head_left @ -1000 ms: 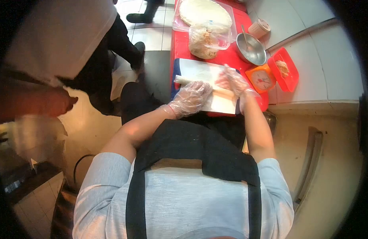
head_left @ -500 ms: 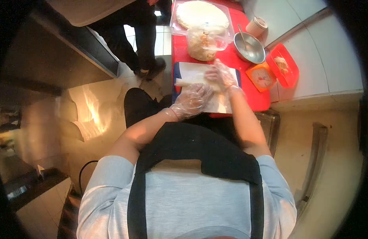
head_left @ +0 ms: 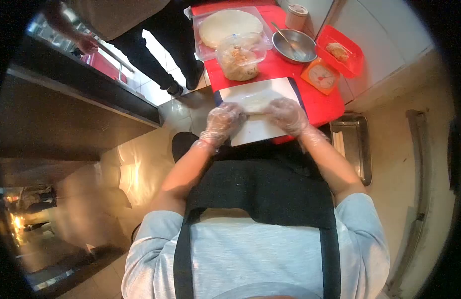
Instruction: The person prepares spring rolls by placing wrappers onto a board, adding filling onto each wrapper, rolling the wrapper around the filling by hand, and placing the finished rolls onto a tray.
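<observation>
Pale roll (head_left: 255, 104): 1, on white bd. (head_left: 254, 131). L. hand (head_left: 225, 118) & R. hand (head_left: 286, 115), gloved: curled shut, 1 per roll end, over bd. Orange scale (head_left: 321, 77): beyond bd.'s R. side.

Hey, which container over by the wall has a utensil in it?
The round metal bowl, just left of the red container: a utensil leans over its rim. The red container holds some food; the cup has its lid on.

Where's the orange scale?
In the head view, the orange scale sits at the right of the red table, near the metal bowl and red tray.
</observation>
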A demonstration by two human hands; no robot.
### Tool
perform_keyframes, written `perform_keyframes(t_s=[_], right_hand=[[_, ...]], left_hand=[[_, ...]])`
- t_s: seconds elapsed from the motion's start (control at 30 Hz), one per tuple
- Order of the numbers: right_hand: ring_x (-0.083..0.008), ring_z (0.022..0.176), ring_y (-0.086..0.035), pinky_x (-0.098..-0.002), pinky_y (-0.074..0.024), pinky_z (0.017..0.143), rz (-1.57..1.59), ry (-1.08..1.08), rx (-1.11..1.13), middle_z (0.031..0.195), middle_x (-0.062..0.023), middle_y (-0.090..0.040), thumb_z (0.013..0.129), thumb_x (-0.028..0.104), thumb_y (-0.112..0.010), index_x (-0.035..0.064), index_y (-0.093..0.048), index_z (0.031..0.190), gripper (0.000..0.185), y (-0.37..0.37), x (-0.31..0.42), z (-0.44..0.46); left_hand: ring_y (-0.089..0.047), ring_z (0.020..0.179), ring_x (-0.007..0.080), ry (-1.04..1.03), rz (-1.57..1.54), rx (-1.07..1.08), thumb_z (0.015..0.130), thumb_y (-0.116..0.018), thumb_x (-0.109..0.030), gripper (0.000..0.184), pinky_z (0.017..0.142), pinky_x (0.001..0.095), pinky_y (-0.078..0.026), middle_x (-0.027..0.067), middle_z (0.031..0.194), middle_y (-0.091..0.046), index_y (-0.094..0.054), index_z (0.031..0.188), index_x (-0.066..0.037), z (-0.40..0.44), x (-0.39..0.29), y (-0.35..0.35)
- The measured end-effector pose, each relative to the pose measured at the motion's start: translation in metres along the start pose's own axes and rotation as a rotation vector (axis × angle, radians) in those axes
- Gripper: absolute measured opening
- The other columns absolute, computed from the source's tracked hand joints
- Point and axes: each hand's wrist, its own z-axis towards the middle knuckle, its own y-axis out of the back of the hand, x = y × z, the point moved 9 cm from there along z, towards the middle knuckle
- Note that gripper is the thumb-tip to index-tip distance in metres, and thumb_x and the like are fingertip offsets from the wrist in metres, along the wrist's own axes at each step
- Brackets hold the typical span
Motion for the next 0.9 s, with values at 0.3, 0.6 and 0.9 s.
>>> perform_keyframes(t_s=[0.3, 0.6, 0.9], right_hand=[[-0.032, 0.085, -0.065, -0.0448, -0.0515, 0.079, -0.047, -0.064, 0.088, 0.088, -0.0137, -0.068, 0.088, 0.026, -0.063, 0.0096, -0.071, 0.088, 0.018, -0.024, -0.025, 0.017], [-0.0305, 0.093, -0.066, -0.0434, -0.0519, 0.086, -0.098, 0.022, -0.225, 0.098, -0.0096, -0.07, 0.089, 0.027, -0.061, 0.0159, -0.074, 0.094, 0.017, -0.008, -0.013, 0.001], [-0.0293, 0.094, -0.064, -0.0448, -0.0492, 0.086, -0.388, -0.123, 0.062, 0.094, -0.0098, -0.068, 0.088, 0.027, -0.062, 0.0112, -0.07, 0.088, 0.017, -0.028, -0.051, 0.039]], left_hand=[[-0.064, 0.098, 0.0332, -0.024, 0.084, -0.144, 0.084, -0.072, -0.023, 0.015, 0.084, 0.043, -0.054, 0.0101, 0.115, -0.065, -0.074, 0.097, -0.017, -0.004, -0.003, 0.029], [-0.064, 0.095, 0.0323, 0.049, 0.036, 0.015, 0.079, -0.071, -0.021, 0.011, 0.079, 0.0451, -0.053, 0.0073, 0.104, -0.067, -0.072, 0.087, -0.015, 0.042, -0.004, -0.002], [-0.062, 0.095, 0.0341, -0.029, 0.126, -0.097, 0.08, -0.066, -0.014, 0.009, 0.081, 0.0458, -0.051, 0.0089, 0.099, -0.066, -0.068, 0.088, -0.013, 0.063, -0.005, -0.006]])
